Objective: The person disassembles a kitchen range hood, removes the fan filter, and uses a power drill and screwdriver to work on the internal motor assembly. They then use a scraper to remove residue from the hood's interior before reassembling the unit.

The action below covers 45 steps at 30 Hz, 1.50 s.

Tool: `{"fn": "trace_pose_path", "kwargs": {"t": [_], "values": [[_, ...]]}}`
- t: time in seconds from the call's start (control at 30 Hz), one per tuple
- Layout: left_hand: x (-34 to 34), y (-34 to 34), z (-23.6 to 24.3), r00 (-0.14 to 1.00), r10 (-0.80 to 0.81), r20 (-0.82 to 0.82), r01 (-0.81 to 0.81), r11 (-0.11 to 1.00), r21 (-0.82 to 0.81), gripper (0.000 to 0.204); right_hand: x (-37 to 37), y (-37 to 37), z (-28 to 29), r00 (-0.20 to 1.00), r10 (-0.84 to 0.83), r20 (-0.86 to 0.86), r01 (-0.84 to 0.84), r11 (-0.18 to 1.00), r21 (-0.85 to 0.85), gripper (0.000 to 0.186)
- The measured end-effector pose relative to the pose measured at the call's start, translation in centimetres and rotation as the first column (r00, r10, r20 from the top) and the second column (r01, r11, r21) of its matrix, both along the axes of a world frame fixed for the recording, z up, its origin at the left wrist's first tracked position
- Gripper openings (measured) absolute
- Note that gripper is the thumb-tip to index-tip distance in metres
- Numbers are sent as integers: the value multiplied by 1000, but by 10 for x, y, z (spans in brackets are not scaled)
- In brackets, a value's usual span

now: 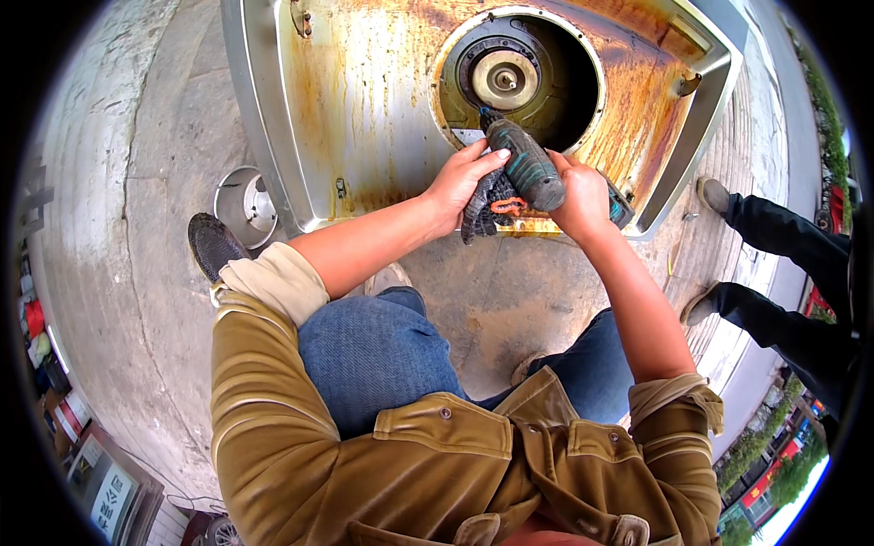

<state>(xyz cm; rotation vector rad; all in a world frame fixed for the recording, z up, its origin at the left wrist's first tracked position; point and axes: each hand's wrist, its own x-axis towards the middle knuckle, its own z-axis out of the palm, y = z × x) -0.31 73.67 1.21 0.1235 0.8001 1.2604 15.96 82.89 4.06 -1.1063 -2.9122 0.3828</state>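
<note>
A grease-stained stainless steel housing (355,109) lies ahead, with a round opening (434,86) exposing a metal hub (505,80) inside. My right hand (580,196) is closed on the handle of a black-and-teal cordless drill (526,168), whose front points at the opening's lower-left edge. My left hand (460,187) is closed around a dark knitted glove or cloth (478,216) with orange trim, beside the drill's front; its thumb is at the drill body. The drill's tip is too small to tell exactly what it touches.
A metal cylinder (235,205) stands on the concrete ground (164,273) left of the housing, near my foot (214,246). Another person's legs in dark trousers (783,241) are at the right, beside a paved road. Boxes and clutter (59,400) line the far left.
</note>
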Motion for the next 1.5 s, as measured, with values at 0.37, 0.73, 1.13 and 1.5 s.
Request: {"fn": "trace_pose_path", "kwargs": {"t": [0.37,0.73,1.13,1.5], "values": [[-7,1,-3,999,-39,-16,39,999,34,40,-4,-1,-1,1000,-12,-1,12,1000,12,51],[-3,1,-2,1000,11,-13,-10,1000,7,29,-3,-2,0,1000,-9,-5,9,1000,-2,57],[-44,-15,23,99,307,-947,308,895,322,37,-32,14,21,971,163,175,-164,986,-7,36],[-42,0,32,35,399,-916,501,786,361,52,-39,12,23,976,118,184,-110,993,-50,22]]}}
